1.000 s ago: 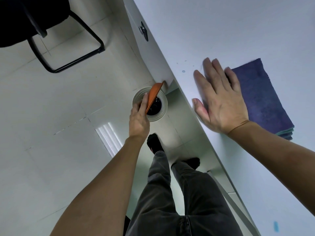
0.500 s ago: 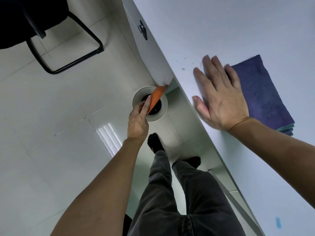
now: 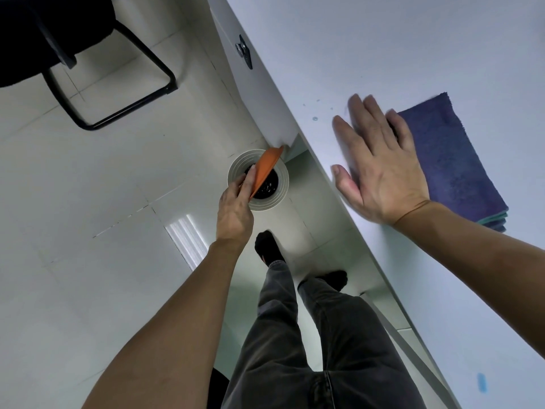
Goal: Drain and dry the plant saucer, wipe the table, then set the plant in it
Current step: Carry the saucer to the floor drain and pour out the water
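The orange plant saucer (image 3: 265, 168) is held tipped on edge over a round white bin (image 3: 280, 190) that stands on the floor beside the surface's end, its low rim pointing down into the dark opening. The left hand (image 3: 236, 208) grips it by the near rim, fingers curled round the edge, so this grip is closed on the saucer. It looks thin, light and rigid, probably plastic, and likely wet and a little slippery; a pinch at the rim with the thumb on one face suits it, and a firmer hold would be wise while any remaining water runs off. Draining appears to be the step in hand.

The right hand (image 3: 380, 169) lies flat on the white surface (image 3: 383, 39) close to its edge, fingers straight and spread, holding nothing. Just beyond its fingertips lie a few small drops of water (image 3: 315, 118). Touching the far side of that hand is a folded purple cloth (image 3: 451, 160), ready for drying and wiping. No plant is in view. A black chair (image 3: 59, 39) stands well apart on the tiled floor.
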